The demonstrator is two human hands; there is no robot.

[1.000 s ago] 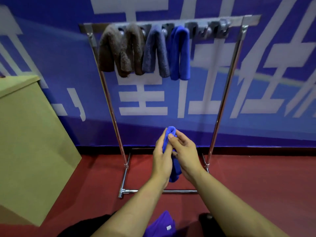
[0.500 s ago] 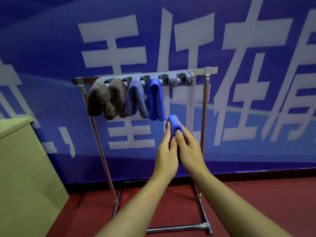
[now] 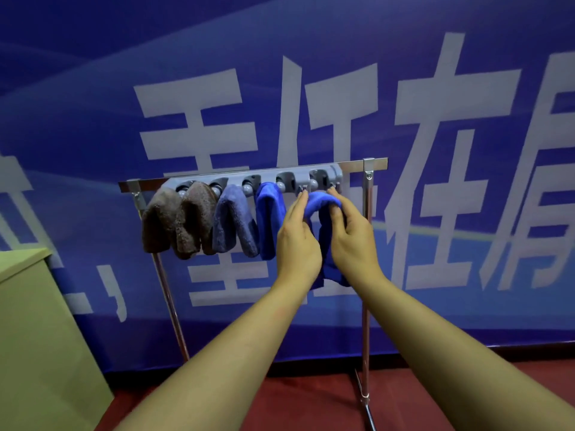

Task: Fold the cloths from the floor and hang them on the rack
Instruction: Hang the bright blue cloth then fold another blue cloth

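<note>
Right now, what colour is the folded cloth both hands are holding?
Bright blue folded cloth, clearest in the head view.

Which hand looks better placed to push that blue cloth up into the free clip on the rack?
Probably the right hand: its fingers curl over the folded top of the blue cloth, just below the free clip. The left hand lies flat against the cloth's side.
</note>
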